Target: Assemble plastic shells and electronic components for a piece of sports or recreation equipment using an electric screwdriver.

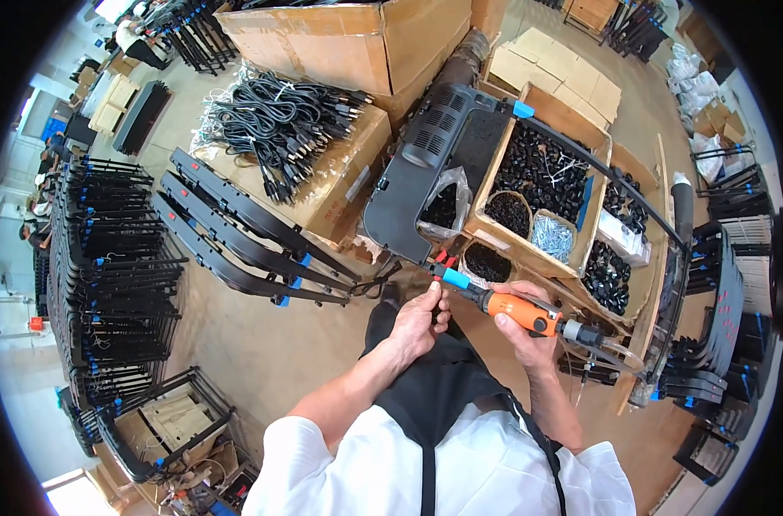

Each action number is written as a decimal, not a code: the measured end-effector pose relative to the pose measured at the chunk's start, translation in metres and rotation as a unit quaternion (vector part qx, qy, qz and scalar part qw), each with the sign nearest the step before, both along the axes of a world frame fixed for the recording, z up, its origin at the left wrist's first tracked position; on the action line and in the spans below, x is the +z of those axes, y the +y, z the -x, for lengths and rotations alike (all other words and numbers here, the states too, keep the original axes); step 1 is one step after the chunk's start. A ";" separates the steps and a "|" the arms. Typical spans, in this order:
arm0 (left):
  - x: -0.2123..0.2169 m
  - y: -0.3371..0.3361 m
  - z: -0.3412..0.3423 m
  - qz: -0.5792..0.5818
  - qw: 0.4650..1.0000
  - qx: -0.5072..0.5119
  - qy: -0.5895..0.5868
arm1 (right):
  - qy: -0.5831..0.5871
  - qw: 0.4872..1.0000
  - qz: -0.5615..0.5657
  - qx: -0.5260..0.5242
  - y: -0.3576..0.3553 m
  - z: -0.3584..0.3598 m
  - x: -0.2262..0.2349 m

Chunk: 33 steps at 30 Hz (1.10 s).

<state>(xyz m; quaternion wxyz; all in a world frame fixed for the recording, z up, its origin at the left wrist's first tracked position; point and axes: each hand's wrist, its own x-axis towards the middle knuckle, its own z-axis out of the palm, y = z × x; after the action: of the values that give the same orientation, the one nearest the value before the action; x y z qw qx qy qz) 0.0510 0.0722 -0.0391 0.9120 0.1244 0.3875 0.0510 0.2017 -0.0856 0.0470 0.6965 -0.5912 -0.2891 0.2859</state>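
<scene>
Several stacks of black metal frames (pixel 116 284) fill the far left of the view, and just right of them three long black panels (pixel 245 236) lean side by side against a cardboard box (pixel 344 176) whose top carries a heap of black power cables (pixel 279 116). Near the middle, a large black plastic back cover (pixel 426 168) lies tilted against a wooden tray (pixel 599 202), with a clear bag of dark parts (pixel 445 206) resting on its lower end. The person's left hand (pixel 419 322) comes up from the lower edge, its fingers curled in and its grip pinched at the tip of an orange powered screwdriver (pixel 516 311), just below the cover's lower edge; whatever small piece sits between the fingertips is too small to make out. That screwdriver lies nearly level in front of the person's dark apron (pixel 434 387), its blue and red front end pointing left toward the cover. The right hand (pixel 533 331) wraps around the orange body, its grip closed fully on the tool. Behind the hands, the divided tray holds black plugs (pixel 542 172), small baskets of dark screws and a pile of silver screws (pixel 552 236). More black frames (pixel 718 310) stand stacked at the right edge.
</scene>
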 end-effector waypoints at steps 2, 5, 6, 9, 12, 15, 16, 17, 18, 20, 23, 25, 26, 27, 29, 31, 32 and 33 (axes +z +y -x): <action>-0.002 0.001 0.000 0.042 0.998 0.032 -0.028 | -0.040 0.998 0.044 0.029 0.000 0.004 -0.002; -0.014 0.006 0.004 0.057 0.996 0.039 -0.062 | -0.018 1.000 0.024 0.010 0.008 0.016 -0.007; -0.013 0.008 0.005 0.061 0.996 0.038 -0.062 | -0.011 1.000 0.016 0.007 0.010 0.019 -0.010; -0.013 0.017 0.006 0.070 0.996 0.037 -0.035 | -0.054 0.997 0.045 0.011 0.016 0.022 -0.018; -0.014 0.028 0.007 0.088 0.995 0.024 -0.042 | -0.105 0.992 0.065 0.037 0.025 0.024 -0.011; -0.015 0.041 0.006 0.100 0.994 -0.005 -0.048 | -0.075 0.994 0.080 0.010 0.039 0.032 -0.004; -0.016 0.044 0.006 0.106 0.993 -0.006 -0.050 | -0.077 0.993 0.085 0.009 0.042 0.034 -0.003; -0.018 0.046 0.006 0.129 0.990 -0.007 -0.059 | -0.080 0.993 0.088 0.008 0.045 0.036 -0.002; -0.018 0.049 0.005 0.149 0.986 -0.007 -0.068 | -0.084 0.992 0.089 0.008 0.049 0.037 -0.002; -0.017 0.052 0.005 0.157 0.985 0.006 -0.070 | -0.109 0.989 0.096 0.017 0.057 0.040 0.000; 0.003 0.058 0.006 0.140 0.989 0.015 -0.048 | -0.115 0.988 0.103 0.012 0.070 0.047 0.004; 0.010 0.063 0.011 0.118 0.993 0.010 -0.027 | -0.097 0.990 0.105 -0.004 0.079 0.048 0.006; 0.010 0.068 0.020 0.048 0.998 -0.031 -0.027 | -0.095 0.991 0.092 -0.008 0.083 0.048 0.007; 0.010 0.074 0.029 -0.023 0.997 -0.070 -0.026 | -0.092 0.993 0.079 -0.011 0.087 0.047 0.008; 0.001 0.095 0.044 -0.177 0.983 -0.039 0.039 | -0.090 0.993 0.080 -0.010 0.092 0.044 0.011; -0.006 0.128 0.041 -0.346 0.933 0.022 0.100 | -0.099 0.991 0.088 -0.009 0.094 0.040 0.014; -0.009 0.147 0.037 -0.424 0.894 0.058 0.136 | -0.102 0.991 0.089 -0.009 0.094 0.040 0.013; -0.008 0.166 0.032 -0.472 0.867 0.014 0.158 | -0.111 0.989 0.098 -0.010 0.093 0.038 0.013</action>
<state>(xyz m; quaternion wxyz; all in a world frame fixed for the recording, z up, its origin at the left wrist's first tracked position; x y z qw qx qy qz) 0.0187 0.2379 -0.0468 0.6697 0.5413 0.4580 0.2206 0.1637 0.0071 0.0603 0.6015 -0.6876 -0.3292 0.2388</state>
